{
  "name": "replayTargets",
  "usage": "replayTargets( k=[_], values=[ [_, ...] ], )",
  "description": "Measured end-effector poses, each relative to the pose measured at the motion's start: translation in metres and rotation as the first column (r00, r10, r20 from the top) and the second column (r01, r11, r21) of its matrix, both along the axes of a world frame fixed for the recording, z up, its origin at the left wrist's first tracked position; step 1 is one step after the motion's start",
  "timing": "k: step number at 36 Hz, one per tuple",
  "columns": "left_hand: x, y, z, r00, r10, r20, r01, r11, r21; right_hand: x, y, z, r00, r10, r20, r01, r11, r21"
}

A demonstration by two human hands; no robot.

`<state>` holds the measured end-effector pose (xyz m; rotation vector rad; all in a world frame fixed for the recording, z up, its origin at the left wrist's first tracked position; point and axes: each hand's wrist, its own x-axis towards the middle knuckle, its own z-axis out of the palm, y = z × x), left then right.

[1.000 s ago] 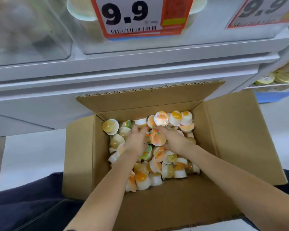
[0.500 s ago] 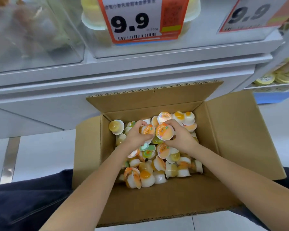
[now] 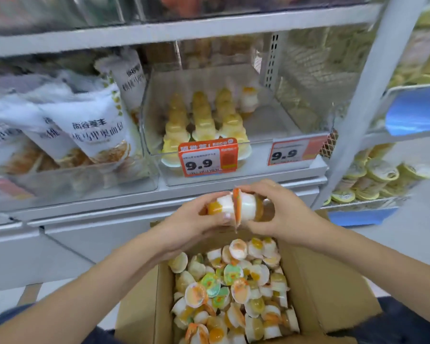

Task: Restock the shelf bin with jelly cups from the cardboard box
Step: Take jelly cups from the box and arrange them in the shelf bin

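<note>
The left hand (image 3: 195,219) and right hand (image 3: 281,214) each grip a jelly cup (image 3: 225,206), fingers (image 3: 224,214) curled round them, the two cups pressed lid to lid. Below the fingers sits the open cardboard box (image 3: 333,289) of cups. Beyond the fingers stands the clear shelf bin (image 3: 271,125), partly stocked, with a 9.9 price tag (image 3: 206,158).

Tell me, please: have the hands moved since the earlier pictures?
Yes. Both hands, left and right, rose out of the cardboard box and now hold jelly cups before the shelf bin.
</note>
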<state>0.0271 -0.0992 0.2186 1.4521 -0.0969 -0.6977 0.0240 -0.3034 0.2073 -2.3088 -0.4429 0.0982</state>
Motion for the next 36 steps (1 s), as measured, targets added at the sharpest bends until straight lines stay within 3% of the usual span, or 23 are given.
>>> replayTargets(
  k=[3,8,15,19,22,26,30,36],
  values=[
    [-0.008,-0.012,0.01,0.999,0.051,-0.017,-0.053,0.988,-0.147,-0.008,-0.002,0.004,1.0,-0.002,0.0,0.002,0.994,0.106],
    [-0.011,-0.015,0.007,0.988,0.113,-0.11,-0.136,0.964,-0.23,-0.009,-0.002,0.013,0.995,0.02,-0.098,0.0,0.978,0.206],
    [-0.004,-0.012,0.006,0.987,0.102,-0.124,-0.126,0.971,-0.204,-0.003,0.004,0.009,0.993,0.049,-0.11,-0.027,0.98,0.199],
    [-0.001,-0.013,0.008,0.966,0.154,-0.207,-0.203,0.95,-0.239,0.0,0.006,0.008,0.975,0.099,-0.199,-0.034,0.952,0.305],
    [0.0,-0.015,0.008,0.944,0.171,-0.283,-0.245,0.936,-0.251,-0.002,0.01,0.004,0.974,0.064,-0.216,0.018,0.935,0.355],
    [-0.002,-0.016,0.007,0.934,0.126,-0.333,-0.216,0.944,-0.249,-0.005,0.012,0.003,0.983,0.012,-0.183,0.045,0.951,0.305],
    [-0.003,-0.014,0.005,0.936,0.087,-0.34,-0.187,0.943,-0.275,-0.007,0.011,0.008,0.991,-0.01,-0.13,0.045,0.963,0.267],
    [0.002,-0.013,0.012,0.967,0.119,-0.223,-0.162,0.969,-0.185,-0.005,0.008,0.016,0.982,-0.047,-0.185,0.114,0.92,0.375]
  ],
)
